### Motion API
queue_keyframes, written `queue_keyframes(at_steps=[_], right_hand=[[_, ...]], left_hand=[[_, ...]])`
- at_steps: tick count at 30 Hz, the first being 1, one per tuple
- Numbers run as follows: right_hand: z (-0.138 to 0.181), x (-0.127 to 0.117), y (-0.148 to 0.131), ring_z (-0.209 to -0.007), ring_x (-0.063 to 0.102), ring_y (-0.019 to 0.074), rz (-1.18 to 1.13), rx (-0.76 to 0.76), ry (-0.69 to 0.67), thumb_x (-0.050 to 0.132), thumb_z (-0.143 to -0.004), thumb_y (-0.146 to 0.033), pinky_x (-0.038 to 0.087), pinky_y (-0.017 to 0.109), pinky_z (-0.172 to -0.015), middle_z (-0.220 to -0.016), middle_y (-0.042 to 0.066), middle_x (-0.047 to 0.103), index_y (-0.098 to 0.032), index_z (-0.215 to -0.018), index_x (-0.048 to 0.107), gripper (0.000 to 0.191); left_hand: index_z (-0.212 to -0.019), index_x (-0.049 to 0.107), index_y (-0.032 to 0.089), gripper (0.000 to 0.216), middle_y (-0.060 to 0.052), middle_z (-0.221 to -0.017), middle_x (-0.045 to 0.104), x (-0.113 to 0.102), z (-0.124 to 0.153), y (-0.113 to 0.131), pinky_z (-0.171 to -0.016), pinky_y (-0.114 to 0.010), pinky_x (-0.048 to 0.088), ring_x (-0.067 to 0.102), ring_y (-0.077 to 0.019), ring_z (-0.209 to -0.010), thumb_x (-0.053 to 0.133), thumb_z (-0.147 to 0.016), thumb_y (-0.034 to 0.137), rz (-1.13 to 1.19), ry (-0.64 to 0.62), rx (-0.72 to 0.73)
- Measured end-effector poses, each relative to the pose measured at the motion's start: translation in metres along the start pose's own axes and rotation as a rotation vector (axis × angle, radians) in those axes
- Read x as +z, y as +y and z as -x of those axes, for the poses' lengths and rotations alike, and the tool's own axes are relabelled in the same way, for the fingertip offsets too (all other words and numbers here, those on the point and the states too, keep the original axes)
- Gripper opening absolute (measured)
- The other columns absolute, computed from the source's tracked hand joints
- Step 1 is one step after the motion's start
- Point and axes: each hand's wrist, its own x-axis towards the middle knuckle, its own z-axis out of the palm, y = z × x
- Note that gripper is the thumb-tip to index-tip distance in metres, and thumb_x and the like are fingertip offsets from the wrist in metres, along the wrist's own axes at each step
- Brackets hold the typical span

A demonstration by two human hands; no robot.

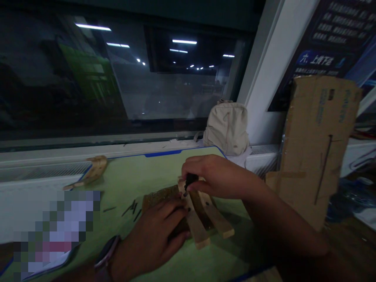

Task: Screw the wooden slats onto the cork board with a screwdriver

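My right hand [219,176] is closed around a short black tool [191,180]; its kind is hard to make out in the dim light. The tool's lower end meets the upper part of a light wooden piece [196,225] with dark holes. My left hand [151,227] grips that piece from the left, fingertips on its edge, thumb stretched out below. A second wooden piece [220,221] lies alongside on the right. Under both is a brown, shiny block [157,197], partly hidden by my left hand. Several thin dark rods [132,207] lie left of the block.
The green tabletop [126,172] has a blue edge. A curved wooden part [95,170] rests at its far left corner, near a pixelated flat item [63,231]. A beige backpack [227,127] stands by the window; a tall cardboard box [320,145] is at right.
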Motion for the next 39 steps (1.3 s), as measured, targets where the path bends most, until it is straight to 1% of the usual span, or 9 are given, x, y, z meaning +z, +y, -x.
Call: queue_keyframes(at_steps=[6, 9, 12, 17, 21, 24, 30, 35, 39], right_hand=[[-0.013, 0.016, -0.001, -0.073, 0.061, 0.0208, 0.355, 0.221, 0.078, 0.047, -0.096, -0.044, 0.028, 0.029, -0.059, -0.077, 0.009, 0.070, -0.015, -0.078, 0.066, 0.038], [-0.014, 0.018, -0.002, -0.069, 0.059, 0.0208, 0.304, 0.233, 0.103, 0.041, -0.098, -0.046, 0.026, 0.029, -0.057, -0.077, 0.008, 0.070, -0.015, -0.091, 0.063, 0.038], [-0.009, 0.014, 0.000, -0.068, 0.055, 0.0186, 0.154, 0.188, 0.076, 0.053, -0.093, -0.038, 0.029, 0.028, -0.058, -0.085, 0.007, 0.067, -0.014, -0.104, 0.054, 0.026], [-0.003, 0.008, 0.008, -0.085, 0.053, 0.0164, -0.144, -0.068, 0.004, 0.057, -0.082, -0.007, 0.040, 0.025, -0.073, -0.098, 0.007, 0.060, -0.016, -0.097, 0.051, 0.018], [-0.011, 0.013, 0.010, -0.086, 0.054, 0.0154, -0.149, -0.166, 0.054, 0.059, -0.083, -0.005, 0.038, 0.024, -0.074, -0.094, 0.004, 0.061, -0.016, -0.091, 0.055, 0.014], [-0.018, 0.020, 0.008, -0.081, 0.056, 0.0157, -0.023, -0.080, 0.089, 0.064, -0.086, -0.020, 0.033, 0.025, -0.065, -0.090, 0.004, 0.065, -0.017, -0.092, 0.059, 0.008], [-0.022, 0.027, 0.005, -0.068, 0.062, 0.0204, 0.308, 0.259, 0.121, 0.056, -0.090, -0.053, 0.025, 0.028, -0.056, -0.075, 0.006, 0.071, -0.018, -0.093, 0.064, 0.036], [-0.004, 0.011, 0.000, -0.077, 0.068, 0.0266, 0.356, 0.366, 0.056, 0.047, -0.095, -0.050, 0.033, 0.030, -0.058, -0.083, 0.013, 0.073, -0.013, -0.101, 0.061, 0.041], [0.011, -0.001, -0.008, -0.077, 0.068, 0.0248, 0.238, 0.324, -0.076, 0.044, -0.097, -0.028, 0.035, 0.030, -0.057, -0.090, 0.012, 0.072, -0.014, -0.104, 0.058, 0.021]], left_hand=[[-0.120, 0.052, 0.018, 0.031, -0.012, -0.123, 0.058, -0.001, -0.003, 0.000, -0.089, -0.045, 0.054, 0.060, -0.0282, -0.110, 0.054, -0.089, 0.019, 0.011, 0.005, 0.004], [-0.121, 0.052, 0.018, 0.032, -0.012, -0.124, 0.058, -0.002, -0.003, 0.000, -0.089, -0.045, 0.055, 0.060, -0.0281, -0.110, 0.055, -0.089, 0.019, 0.023, -0.010, 0.000], [-0.122, 0.052, 0.019, 0.032, -0.011, -0.125, 0.058, -0.002, -0.002, -0.001, -0.088, -0.045, 0.055, 0.060, -0.0281, -0.110, 0.054, -0.090, 0.021, 0.012, -0.009, -0.003], [-0.122, 0.050, 0.020, 0.034, -0.011, -0.124, 0.058, -0.001, 0.000, -0.002, -0.088, -0.043, 0.056, 0.060, -0.0271, -0.110, 0.055, -0.089, 0.019, -0.010, 0.004, 0.015], [-0.122, 0.050, 0.020, 0.034, -0.010, -0.125, 0.057, 0.000, 0.000, -0.002, -0.092, -0.044, 0.054, 0.059, -0.0267, -0.112, 0.055, -0.089, 0.020, 0.006, -0.009, 0.005], [-0.123, 0.051, 0.021, 0.034, -0.011, -0.127, 0.057, 0.001, 0.001, -0.002, -0.094, -0.046, 0.053, 0.058, -0.0277, -0.114, 0.056, -0.089, 0.021, 0.010, -0.028, -0.012], [-0.123, 0.051, 0.021, 0.034, -0.010, -0.128, 0.056, 0.001, 0.000, -0.001, -0.093, -0.044, 0.053, 0.058, -0.0266, -0.114, 0.056, -0.089, 0.020, 0.032, -0.020, -0.012], [-0.119, 0.053, 0.020, 0.030, -0.010, -0.127, 0.058, -0.002, -0.003, 0.001, -0.094, -0.042, 0.053, 0.058, -0.0258, -0.113, 0.057, -0.090, 0.022, 0.047, 0.000, -0.011], [-0.118, 0.054, 0.020, 0.030, -0.010, -0.124, 0.059, -0.003, -0.002, 0.002, -0.092, -0.043, 0.054, 0.060, -0.0265, -0.110, 0.059, -0.089, 0.023, 0.048, -0.021, -0.033]])
